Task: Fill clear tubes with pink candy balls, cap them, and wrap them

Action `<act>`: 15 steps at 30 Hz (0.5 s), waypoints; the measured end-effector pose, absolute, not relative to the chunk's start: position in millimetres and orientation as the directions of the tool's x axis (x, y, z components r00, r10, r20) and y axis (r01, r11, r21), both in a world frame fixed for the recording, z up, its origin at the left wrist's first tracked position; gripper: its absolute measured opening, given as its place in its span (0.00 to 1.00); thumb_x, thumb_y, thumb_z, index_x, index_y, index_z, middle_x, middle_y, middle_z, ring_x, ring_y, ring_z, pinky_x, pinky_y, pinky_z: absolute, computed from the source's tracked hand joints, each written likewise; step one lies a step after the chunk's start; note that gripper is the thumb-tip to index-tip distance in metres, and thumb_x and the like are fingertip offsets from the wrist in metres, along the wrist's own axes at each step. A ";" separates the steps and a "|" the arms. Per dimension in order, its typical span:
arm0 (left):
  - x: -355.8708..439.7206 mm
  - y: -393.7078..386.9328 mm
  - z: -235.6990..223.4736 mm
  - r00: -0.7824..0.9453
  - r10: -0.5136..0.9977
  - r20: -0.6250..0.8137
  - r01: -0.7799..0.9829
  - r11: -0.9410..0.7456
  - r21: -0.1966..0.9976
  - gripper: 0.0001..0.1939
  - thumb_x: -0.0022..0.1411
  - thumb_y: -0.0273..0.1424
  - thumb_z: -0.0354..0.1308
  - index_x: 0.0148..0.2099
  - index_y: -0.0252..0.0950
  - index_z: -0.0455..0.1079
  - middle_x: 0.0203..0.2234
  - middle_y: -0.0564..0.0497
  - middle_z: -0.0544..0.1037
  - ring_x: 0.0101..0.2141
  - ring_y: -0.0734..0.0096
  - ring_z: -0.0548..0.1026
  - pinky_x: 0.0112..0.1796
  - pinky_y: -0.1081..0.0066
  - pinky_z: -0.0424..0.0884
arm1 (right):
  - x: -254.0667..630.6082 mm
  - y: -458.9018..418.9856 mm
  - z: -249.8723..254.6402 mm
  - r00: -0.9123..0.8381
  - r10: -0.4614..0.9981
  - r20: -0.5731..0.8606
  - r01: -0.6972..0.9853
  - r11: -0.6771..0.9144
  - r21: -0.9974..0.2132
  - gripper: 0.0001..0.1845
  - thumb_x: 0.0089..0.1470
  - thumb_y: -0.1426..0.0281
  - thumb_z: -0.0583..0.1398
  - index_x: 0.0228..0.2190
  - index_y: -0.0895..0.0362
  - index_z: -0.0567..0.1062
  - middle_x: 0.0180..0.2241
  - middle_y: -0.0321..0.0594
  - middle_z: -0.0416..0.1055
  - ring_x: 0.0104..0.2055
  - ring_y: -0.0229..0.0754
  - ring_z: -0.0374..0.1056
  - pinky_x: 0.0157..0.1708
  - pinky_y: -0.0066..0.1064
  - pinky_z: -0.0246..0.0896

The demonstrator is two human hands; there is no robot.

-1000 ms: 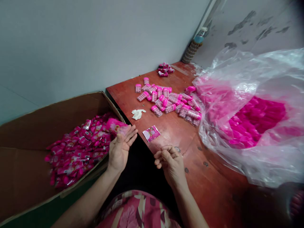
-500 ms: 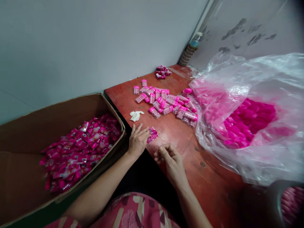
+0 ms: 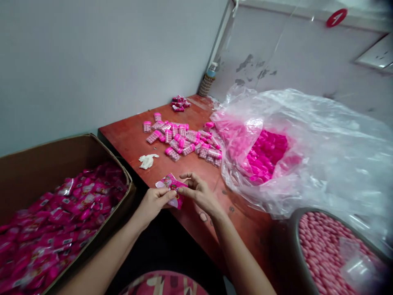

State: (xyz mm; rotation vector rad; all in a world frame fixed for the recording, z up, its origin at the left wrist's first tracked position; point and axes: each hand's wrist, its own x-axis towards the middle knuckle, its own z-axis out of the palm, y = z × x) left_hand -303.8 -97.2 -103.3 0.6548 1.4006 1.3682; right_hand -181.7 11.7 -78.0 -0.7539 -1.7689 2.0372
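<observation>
Both hands have come together since the earlier frame: the left hand point(image 3: 152, 205), which then lay over the flat, pink, glossy printed plastic packet point(image 3: 170, 180), now has it pinched at its near side, and the right hand point(image 3: 202, 196), then apart from it, now meets it with thumb and fingertips at its right side. The view has also swung right, bringing more of the dark round tub point(image 3: 294, 241) of pink pellets into sight by the worktop's right end.

The packet sits at the edge of the reddish-brown wooden worktop point(image 3: 124, 137) that faces the person, tilted between the hands; whether its underside touches the wood, I cannot tell. Near it, farther along that edge towards the far left corner, is a crumpled white scrap point(image 3: 147, 160).

As thin film, the packet should be very light, limp and rather slippery, creasing or tearing if tugged hard. Best hold is a gentle thumb-and-finger pinch at opposite edges, leaving its middle free.
</observation>
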 end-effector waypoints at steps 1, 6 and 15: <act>-303.5 -96.1 -103.3 -0.294 0.899 -0.325 -0.323 0.227 0.919 0.15 0.50 0.40 0.60 0.27 0.31 0.74 0.21 0.50 0.75 0.26 0.68 0.73 0.33 0.68 0.71 | -180.6 16.5 -75.2 -0.834 0.524 -0.172 0.137 -0.106 -0.985 0.17 0.45 0.66 0.63 0.38 0.55 0.67 0.26 0.32 0.69 0.29 0.37 0.67 0.30 0.28 0.61; -297.5 -93.1 -109.2 -0.408 0.837 -0.363 -0.377 0.208 0.903 0.14 0.46 0.38 0.63 0.20 0.30 0.73 0.15 0.52 0.72 0.20 0.75 0.69 0.26 0.74 0.67 | -183.8 71.1 -70.8 -0.729 0.685 0.005 0.454 0.489 -0.745 0.16 0.51 0.64 0.57 0.41 0.59 0.70 0.37 0.45 0.72 0.39 0.46 0.67 0.39 0.37 0.61; -294.5 -99.5 -108.2 -0.427 0.763 -0.486 -0.621 0.144 0.771 0.13 0.43 0.36 0.66 0.22 0.29 0.73 0.17 0.50 0.73 0.20 0.76 0.69 0.25 0.74 0.68 | -173.1 143.4 -103.2 -0.755 0.632 0.176 0.601 0.774 -0.201 0.21 0.49 0.83 0.47 0.42 0.59 0.69 0.47 0.48 0.68 0.54 0.47 0.58 0.53 0.44 0.48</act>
